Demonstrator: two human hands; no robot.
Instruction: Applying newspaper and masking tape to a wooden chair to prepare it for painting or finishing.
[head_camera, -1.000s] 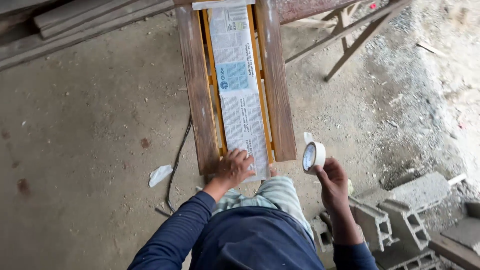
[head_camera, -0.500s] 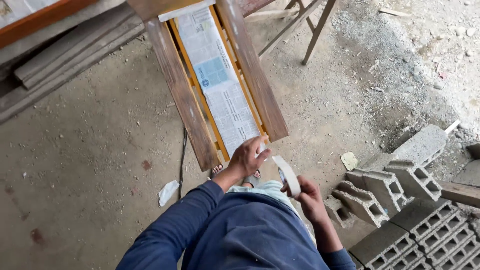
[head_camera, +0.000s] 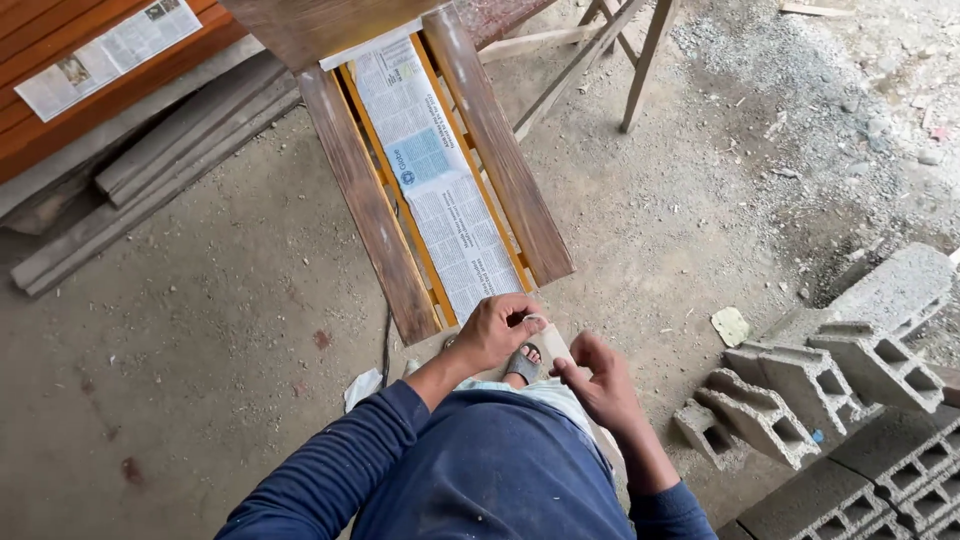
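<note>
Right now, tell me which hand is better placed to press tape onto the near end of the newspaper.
Left. The left hand is right at the near edge of the newspaper, fingers on the tape. The right hand sits lower, farther from the paper.

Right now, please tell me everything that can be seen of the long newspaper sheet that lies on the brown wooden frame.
The long newspaper sheet is white with dense dark print, small pictures and one blue block near its middle. It lies flat and lengthwise on the orange inner panel of the brown wooden frame, between the two dark side boards. Its far end disappears under a darker board. Its near end reaches the frame's lower edge, next to the left hand.
</note>
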